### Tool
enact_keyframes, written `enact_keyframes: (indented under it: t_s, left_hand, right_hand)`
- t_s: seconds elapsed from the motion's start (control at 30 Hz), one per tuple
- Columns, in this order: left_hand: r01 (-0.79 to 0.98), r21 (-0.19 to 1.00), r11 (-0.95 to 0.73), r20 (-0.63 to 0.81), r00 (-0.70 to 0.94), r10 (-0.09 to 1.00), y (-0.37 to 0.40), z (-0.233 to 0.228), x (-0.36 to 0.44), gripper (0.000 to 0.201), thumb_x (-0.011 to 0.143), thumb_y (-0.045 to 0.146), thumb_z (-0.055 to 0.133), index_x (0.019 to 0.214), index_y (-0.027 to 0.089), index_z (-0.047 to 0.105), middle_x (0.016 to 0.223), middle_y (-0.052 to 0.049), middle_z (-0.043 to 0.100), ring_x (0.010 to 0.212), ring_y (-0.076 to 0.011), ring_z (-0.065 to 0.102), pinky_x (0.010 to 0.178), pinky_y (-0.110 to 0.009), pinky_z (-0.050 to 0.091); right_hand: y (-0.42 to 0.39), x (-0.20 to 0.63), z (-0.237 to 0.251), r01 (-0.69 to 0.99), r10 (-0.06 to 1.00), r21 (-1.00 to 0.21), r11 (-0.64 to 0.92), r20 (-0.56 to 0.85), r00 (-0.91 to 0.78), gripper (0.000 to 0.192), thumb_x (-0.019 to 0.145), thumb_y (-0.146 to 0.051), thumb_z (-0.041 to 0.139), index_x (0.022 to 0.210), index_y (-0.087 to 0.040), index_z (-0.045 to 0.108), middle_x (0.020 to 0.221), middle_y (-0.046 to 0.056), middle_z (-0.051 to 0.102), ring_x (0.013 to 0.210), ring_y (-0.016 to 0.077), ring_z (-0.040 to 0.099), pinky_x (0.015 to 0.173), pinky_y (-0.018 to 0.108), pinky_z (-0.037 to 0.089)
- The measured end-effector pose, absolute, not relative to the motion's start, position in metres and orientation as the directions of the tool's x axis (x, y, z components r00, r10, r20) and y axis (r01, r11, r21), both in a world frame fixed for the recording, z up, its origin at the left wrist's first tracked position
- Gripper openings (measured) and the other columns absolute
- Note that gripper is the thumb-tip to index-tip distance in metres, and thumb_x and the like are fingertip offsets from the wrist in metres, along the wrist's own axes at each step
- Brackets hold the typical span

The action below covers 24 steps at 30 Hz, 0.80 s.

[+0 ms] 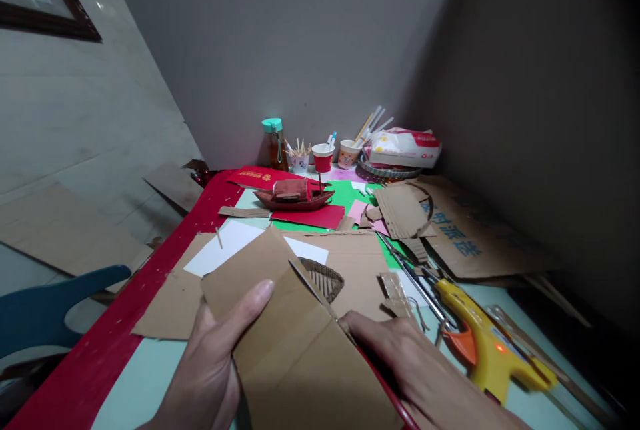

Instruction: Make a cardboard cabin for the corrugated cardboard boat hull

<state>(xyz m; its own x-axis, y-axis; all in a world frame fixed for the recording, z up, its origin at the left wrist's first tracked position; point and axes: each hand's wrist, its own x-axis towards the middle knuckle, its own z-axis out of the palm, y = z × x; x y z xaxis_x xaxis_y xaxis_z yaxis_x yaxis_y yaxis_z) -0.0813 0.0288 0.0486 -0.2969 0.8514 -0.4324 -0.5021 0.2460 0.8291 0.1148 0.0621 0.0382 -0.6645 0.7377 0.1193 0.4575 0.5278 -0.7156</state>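
My left hand (220, 343) grips a brown cardboard piece (300, 350) by its left edge, thumb on top. My right hand (400, 357) is closed on a pair of scissors (313, 287) with red handles, partly hidden under the hand. One blade lies over the cardboard's upper right part, pointing away from me. Just beyond the blade is a boat-shaped cardboard piece (327, 280) with its corrugation showing. It lies on a larger cardboard sheet (360, 257). Farther back sits a small reddish-brown model boat (294, 197) with a canopy.
A yellow glue gun (485, 337) with a lit orange light lies at the right, beside tweezers-like metal tools (415, 280). Cardboard scraps (405, 210) and a printed cardboard sheet (465, 230) are behind it. Cups (323, 161), a bottle (275, 143) and a tissue pack (405, 148) line the wall.
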Motion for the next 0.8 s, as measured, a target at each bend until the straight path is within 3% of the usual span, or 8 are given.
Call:
enact_keyframes:
  t_s: [0.1,0.23,0.4,0.57,0.8]
  left_hand:
    - [-0.518,0.835,0.187,-0.392,-0.321,0.862,0.027,0.049,-0.074,0.091,0.075,0.022,0.085,0.152,0.030,0.038,0.131,-0.008,0.072,0.120,-0.0334,0.067,0.100,-0.040,0.057]
    - [-0.485,0.851,0.203,-0.393,-0.331,0.858,0.023,0.051,-0.070,0.103,0.069,0.023,0.088,0.155,0.032,0.033,0.119,-0.005,0.078,0.112,-0.0334,0.072,0.095,-0.038,0.059]
    - [-0.515,0.820,0.249,-0.433,-0.274,0.859,0.024,0.048,-0.072,0.099,0.074,0.026,0.086,0.155,0.033,0.031,0.120,-0.005,0.078,0.114,-0.0310,0.071,0.095,-0.036,0.059]
    - [-0.519,0.818,0.247,-0.426,-0.258,0.867,0.026,0.047,-0.073,0.097,0.076,0.021,0.084,0.156,0.030,0.029,0.128,-0.008,0.074,0.118,-0.0310,0.069,0.097,-0.038,0.058]
    - [-0.486,0.808,0.334,-0.484,-0.224,0.846,0.019,0.050,-0.072,0.098,0.070,0.026,0.088,0.154,0.032,0.036,0.120,-0.008,0.077,0.107,-0.0359,0.073,0.083,-0.041,0.064]
  right_hand:
    - [0.065,0.112,0.037,0.458,0.749,-0.731,0.506,0.109,-0.654,0.034,0.084,-0.034,0.042,0.097,-0.020,0.070,0.078,0.012,0.079,0.073,0.0289,0.077,0.057,0.035,0.058]
    - [0.063,0.115,0.043,0.459,0.750,-0.739,0.493,0.094,-0.655,0.040,0.085,-0.038,0.039,0.097,-0.018,0.072,0.080,0.014,0.080,0.074,0.0297,0.077,0.059,0.036,0.059]
    - [0.057,0.121,0.044,0.528,0.774,-0.696,0.488,0.064,-0.630,0.039,0.090,-0.034,0.038,0.095,-0.018,0.072,0.081,0.014,0.079,0.081,0.0290,0.078,0.068,0.036,0.061]
    - [0.062,0.118,0.040,0.482,0.754,-0.698,0.530,0.127,-0.645,0.031,0.086,-0.031,0.042,0.093,-0.021,0.071,0.078,0.009,0.079,0.074,0.0270,0.077,0.060,0.033,0.058]
    - [0.059,0.122,0.053,0.504,0.796,-0.733,0.457,0.085,-0.599,0.025,0.087,-0.037,0.050,0.101,-0.025,0.067,0.074,0.004,0.078,0.068,0.0239,0.075,0.062,0.032,0.058]
